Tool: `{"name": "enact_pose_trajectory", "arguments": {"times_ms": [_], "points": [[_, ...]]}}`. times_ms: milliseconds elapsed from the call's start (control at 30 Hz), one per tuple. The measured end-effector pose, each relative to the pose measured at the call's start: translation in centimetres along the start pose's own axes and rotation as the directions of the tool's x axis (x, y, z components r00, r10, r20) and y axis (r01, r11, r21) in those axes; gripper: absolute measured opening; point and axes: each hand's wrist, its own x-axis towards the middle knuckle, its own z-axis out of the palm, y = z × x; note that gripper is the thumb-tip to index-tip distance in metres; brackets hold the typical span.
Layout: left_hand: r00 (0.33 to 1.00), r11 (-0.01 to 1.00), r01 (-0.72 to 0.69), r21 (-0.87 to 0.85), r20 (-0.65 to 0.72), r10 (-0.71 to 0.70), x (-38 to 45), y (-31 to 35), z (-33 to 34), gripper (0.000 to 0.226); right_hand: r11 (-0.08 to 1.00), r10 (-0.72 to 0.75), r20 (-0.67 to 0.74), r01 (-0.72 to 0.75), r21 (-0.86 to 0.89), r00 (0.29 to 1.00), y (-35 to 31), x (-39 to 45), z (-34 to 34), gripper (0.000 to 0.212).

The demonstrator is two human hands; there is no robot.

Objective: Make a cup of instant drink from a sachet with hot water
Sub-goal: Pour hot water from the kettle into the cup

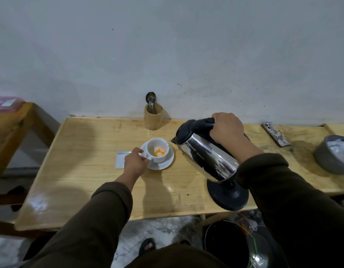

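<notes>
While the left hand [135, 161] pinches its fingers [143, 158] on the handle of a white cup [157, 149] standing on a saucer [168, 161] mid-counter, the right hand [226, 129] grips the black handle of a steel kettle [206, 153], tilted with its spout beside the cup. Orange and white powder lies inside the cup. A sachet [120, 158] lies flat, left of the saucer. A wooden spoon holder [153, 118] stands at the counter [86, 171] back edge.

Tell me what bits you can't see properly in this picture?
All in the head view:
- Water level in the kettle: its steel wall and shut lid hide it.
- Kettle handle: the right hand covers it.
- Sachet: partly behind the left hand; print too small.
- Spoons in the wooden holder: the holder hides their handles.
- Grey bowl: cut off by the right edge.
</notes>
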Motion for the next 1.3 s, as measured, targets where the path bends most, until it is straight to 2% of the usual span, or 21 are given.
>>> {"name": "enact_pose_trajectory", "arguments": {"times_ms": [1300], "points": [[1.0, 1.0, 0.013, 0.026, 0.016, -0.013, 0.5, 0.3, -0.3, 0.049, 0.996, -0.05, 0.03, 0.052, -0.07, 0.998, -2.1, 0.1, -0.5, 0.022]]}}
